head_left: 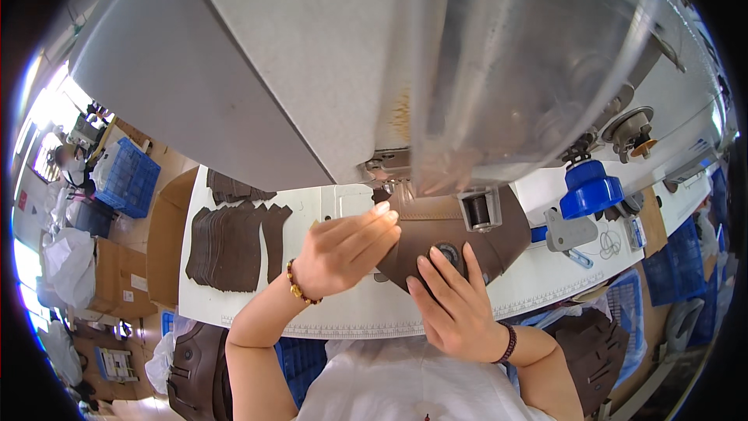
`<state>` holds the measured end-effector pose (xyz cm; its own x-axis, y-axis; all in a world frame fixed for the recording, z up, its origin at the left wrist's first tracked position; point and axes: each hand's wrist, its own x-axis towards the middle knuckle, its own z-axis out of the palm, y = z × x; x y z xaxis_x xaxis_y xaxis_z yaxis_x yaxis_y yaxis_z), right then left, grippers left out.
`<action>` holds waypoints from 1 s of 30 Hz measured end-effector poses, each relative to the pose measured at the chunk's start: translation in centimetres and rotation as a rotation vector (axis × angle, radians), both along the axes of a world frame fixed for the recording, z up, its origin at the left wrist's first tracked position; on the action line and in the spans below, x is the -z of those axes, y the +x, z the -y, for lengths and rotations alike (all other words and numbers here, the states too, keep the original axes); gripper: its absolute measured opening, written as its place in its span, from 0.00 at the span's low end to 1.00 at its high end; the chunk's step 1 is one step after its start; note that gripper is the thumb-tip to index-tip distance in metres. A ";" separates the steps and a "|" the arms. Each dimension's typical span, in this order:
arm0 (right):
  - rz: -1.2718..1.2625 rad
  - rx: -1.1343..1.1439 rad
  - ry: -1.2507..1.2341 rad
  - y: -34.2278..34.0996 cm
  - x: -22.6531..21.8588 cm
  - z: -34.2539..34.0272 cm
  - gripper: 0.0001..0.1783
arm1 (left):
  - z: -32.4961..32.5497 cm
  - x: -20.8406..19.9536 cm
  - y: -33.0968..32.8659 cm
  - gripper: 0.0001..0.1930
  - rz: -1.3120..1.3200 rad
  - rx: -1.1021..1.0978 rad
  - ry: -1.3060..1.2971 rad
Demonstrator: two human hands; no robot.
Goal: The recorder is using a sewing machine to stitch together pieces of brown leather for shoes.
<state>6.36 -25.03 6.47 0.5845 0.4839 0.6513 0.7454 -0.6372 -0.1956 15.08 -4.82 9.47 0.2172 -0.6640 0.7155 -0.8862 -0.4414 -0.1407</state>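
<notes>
A brown leather-like panel (506, 226) lies on the white table under the head of a sewing machine (312, 54). My right hand (460, 304) rests on it with fingers spread, beside a dark round patch (449, 252) partly covered by the fingers. At the panel's left edge, close to the needle area, my left hand (347, 249) has its fingers pressed together; what they hold, if anything, is hidden. A dark roller in a metal bracket (480, 211) stands over the panel, right of the needle area. The needle itself cannot be made out.
Stacked brown cut pieces (226, 249) lie left on the table (312, 313). A clear guard (538, 70) hangs in front of the machine. At right are a blue knob (590, 189), a grey plate (570, 231) and a small cutter (580, 258). Brown panels (201, 370) hang below the table edge.
</notes>
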 end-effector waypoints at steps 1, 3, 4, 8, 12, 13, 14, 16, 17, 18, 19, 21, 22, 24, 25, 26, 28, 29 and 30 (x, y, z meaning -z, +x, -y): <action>0.004 0.001 -0.006 0.2 0.0 -0.1 0.20 | 0.0 -0.1 0.3 0.10 0.023 -0.004 -0.001; 0.009 0.004 -0.003 0.7 -0.3 -0.3 0.20 | -0.3 -0.1 0.7 0.10 -0.003 -0.006 -0.007; 0.012 0.004 0.002 0.9 -0.4 -0.4 0.20 | -0.5 -0.1 1.0 0.10 -0.030 -0.010 -0.011; 0.022 0.007 0.031 1.3 -0.3 -0.4 0.19 | -0.1 -0.3 1.2 0.12 -0.087 -0.003 -0.043; 0.023 0.010 0.036 1.9 -0.4 -0.2 0.20 | 0.0 -0.5 1.0 0.13 -0.106 -0.015 -0.029; 0.024 0.013 0.049 2.1 -0.4 -0.2 0.21 | 0.1 -0.6 1.0 0.14 -0.119 -0.032 -0.027; 0.024 0.015 0.050 2.3 -0.5 -0.1 0.21 | 0.2 -0.7 0.9 0.15 -0.132 -0.049 -0.026; 0.012 -0.001 0.052 2.7 -0.7 0.1 0.22 | 0.1 -0.7 0.6 0.16 -0.171 -0.071 -0.012; 0.012 0.001 0.053 2.8 -0.7 0.1 0.22 | 0.1 -0.7 0.5 0.17 -0.211 -0.096 0.000; 0.020 0.008 0.054 2.8 -0.7 0.1 0.22 | 0.1 -1.0 0.3 0.17 -0.211 -0.093 0.001; 0.027 0.015 0.053 2.9 -0.7 0.2 0.22 | 0.3 -1.4 0.1 0.17 -0.221 -0.094 -0.026; 0.047 0.027 0.048 3.0 -0.5 0.1 0.22 | 0.4 -1.4 -0.1 0.16 -0.233 -0.096 -0.052; 0.069 0.037 0.043 2.9 -0.4 0.1 0.22 | 0.3 -1.2 -0.2 0.15 -0.211 -0.080 -0.125; 0.066 0.043 0.032 2.9 -0.5 0.1 0.22 | 0.3 -0.6 -0.4 0.13 -0.190 -0.065 -0.199; 0.063 0.049 0.020 2.8 -0.6 0.1 0.22 | 0.5 -0.2 -0.5 0.13 -0.154 -0.071 -0.195; 0.063 0.048 0.020 2.8 -0.6 0.0 0.22 | 0.5 0.0 -0.6 0.12 -0.118 -0.077 -0.190; 0.062 0.059 0.000 2.8 -0.8 0.0 0.22 | 0.4 0.1 -0.5 0.12 -0.103 -0.068 -0.164; 0.062 0.058 0.001 2.9 -0.8 0.0 0.22 | 0.3 0.1 -0.5 0.12 -0.087 -0.057 -0.138; 0.065 0.060 0.007 3.0 -0.7 0.0 0.22 | 0.3 0.2 -0.3 0.12 -0.088 -0.056 -0.138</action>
